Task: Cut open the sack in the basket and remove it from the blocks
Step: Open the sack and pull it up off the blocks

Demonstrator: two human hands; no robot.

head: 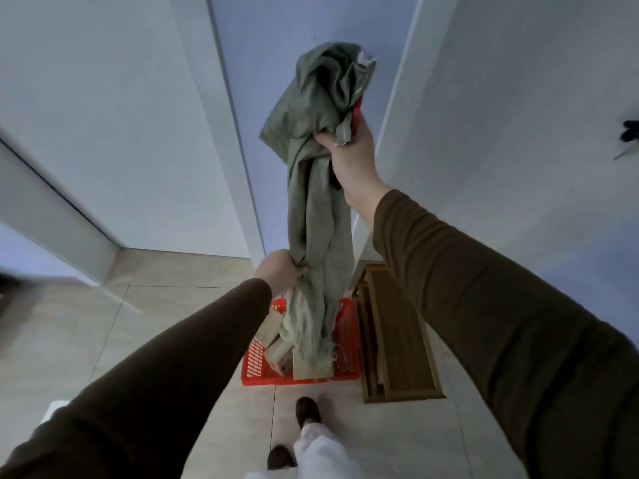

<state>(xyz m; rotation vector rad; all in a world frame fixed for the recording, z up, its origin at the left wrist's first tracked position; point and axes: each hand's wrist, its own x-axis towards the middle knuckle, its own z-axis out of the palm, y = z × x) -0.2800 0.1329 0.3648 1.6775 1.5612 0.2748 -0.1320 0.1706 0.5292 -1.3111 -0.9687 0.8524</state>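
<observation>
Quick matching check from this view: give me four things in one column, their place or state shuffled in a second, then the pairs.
1. sack
2. basket
3. blocks
4. wooden rack

A. red, on the floor
B. lying inside the basket
C. held up by both hands
D. on the floor beside the basket

Pairs: 1-C, 2-A, 3-B, 4-D. The right hand grips high, the left hand lower.

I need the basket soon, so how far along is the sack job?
Nearly done. The sack is pulled up, and blocks lie loose in the basket. Right hand and left hand grip it. Left: lifting its lower end clear.
</observation>
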